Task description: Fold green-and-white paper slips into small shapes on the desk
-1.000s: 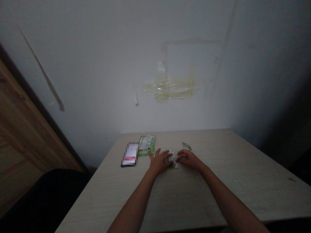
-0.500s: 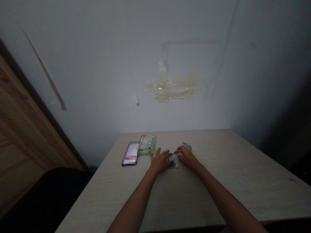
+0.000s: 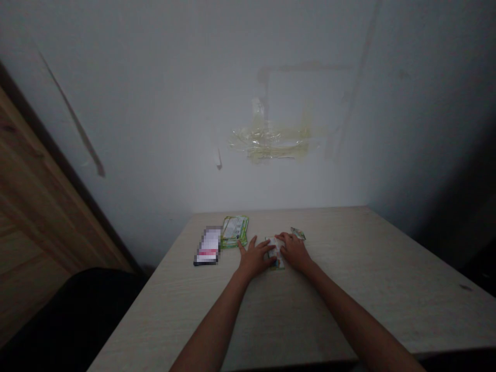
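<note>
A small flat printed packet (image 3: 276, 258), whitish with green and blue marks, lies on the table between my hands. My left hand (image 3: 254, 260) rests over its left side with the fingers spread and pressing it down. At the packet's upper right edge, the bent fingers of my right hand (image 3: 293, 250) are drawn together, apparently gripping that edge; the fingertips are partly hidden. Just beyond the right hand lies a small green-and-white printed piece (image 3: 298, 233). A stack of green-and-white packets (image 3: 234, 230) sits past the left hand's fingertips.
A phone (image 3: 208, 247) with a blurred-out screen lies left of the stack. The pale wooden table (image 3: 174, 310) meets a wall (image 3: 174, 129) bearing peeling clear tape (image 3: 271, 142). A dark rounded object (image 3: 77, 310) stands off the table's left side, near wooden panelling (image 3: 34, 196).
My right hand has shifted slightly left and its fingers reach further over the packet's upper edge. The left hand and packet stay in place.
</note>
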`<action>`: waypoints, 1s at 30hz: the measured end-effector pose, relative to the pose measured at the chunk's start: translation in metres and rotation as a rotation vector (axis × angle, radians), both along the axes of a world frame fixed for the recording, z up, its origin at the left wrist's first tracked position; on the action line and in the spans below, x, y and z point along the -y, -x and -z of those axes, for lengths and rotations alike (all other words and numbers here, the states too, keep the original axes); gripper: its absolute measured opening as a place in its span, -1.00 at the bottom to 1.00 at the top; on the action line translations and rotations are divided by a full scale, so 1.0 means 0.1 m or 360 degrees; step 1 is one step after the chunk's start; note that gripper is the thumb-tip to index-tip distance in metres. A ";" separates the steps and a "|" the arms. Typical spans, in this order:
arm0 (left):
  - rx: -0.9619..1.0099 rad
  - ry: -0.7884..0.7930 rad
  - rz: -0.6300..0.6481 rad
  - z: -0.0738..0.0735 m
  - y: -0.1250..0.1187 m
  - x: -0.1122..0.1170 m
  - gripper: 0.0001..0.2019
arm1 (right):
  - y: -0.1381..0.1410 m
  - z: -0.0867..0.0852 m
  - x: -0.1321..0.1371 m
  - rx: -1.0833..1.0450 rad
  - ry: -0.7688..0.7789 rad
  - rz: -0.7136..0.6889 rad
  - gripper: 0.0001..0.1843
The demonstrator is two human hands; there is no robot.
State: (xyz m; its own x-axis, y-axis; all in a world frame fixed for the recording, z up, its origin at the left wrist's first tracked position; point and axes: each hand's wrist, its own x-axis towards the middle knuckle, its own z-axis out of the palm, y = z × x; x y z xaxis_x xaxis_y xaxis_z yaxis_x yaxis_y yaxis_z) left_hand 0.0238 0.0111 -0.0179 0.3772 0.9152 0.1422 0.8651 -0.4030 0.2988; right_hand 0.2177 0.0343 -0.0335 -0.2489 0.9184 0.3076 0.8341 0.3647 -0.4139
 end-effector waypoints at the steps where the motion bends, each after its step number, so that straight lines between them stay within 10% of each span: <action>1: 0.0012 -0.0014 0.0005 0.00 0.00 0.00 -0.56 | 0.00 0.01 0.00 0.0010 -0.0004 -0.0003 -0.45; 15: 0.0032 -0.0369 -0.0273 0.02 0.00 0.01 -0.69 | -0.19 0.12 0.03 -0.0285 -0.0246 -0.0332 -0.76; 30: 0.0246 -0.0161 -0.0012 -0.02 0.07 -0.05 -0.75 | -0.26 -0.03 0.13 -0.0227 -0.0241 -0.0519 -0.75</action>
State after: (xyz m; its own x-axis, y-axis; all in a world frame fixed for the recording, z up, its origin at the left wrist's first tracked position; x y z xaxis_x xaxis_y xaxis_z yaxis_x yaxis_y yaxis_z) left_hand 0.0166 0.0158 -0.0155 0.3368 0.8960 0.2892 0.8151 -0.4312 0.3868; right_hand 0.2432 0.0211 -0.0306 -0.4655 0.7394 0.4864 0.6021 0.6673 -0.4383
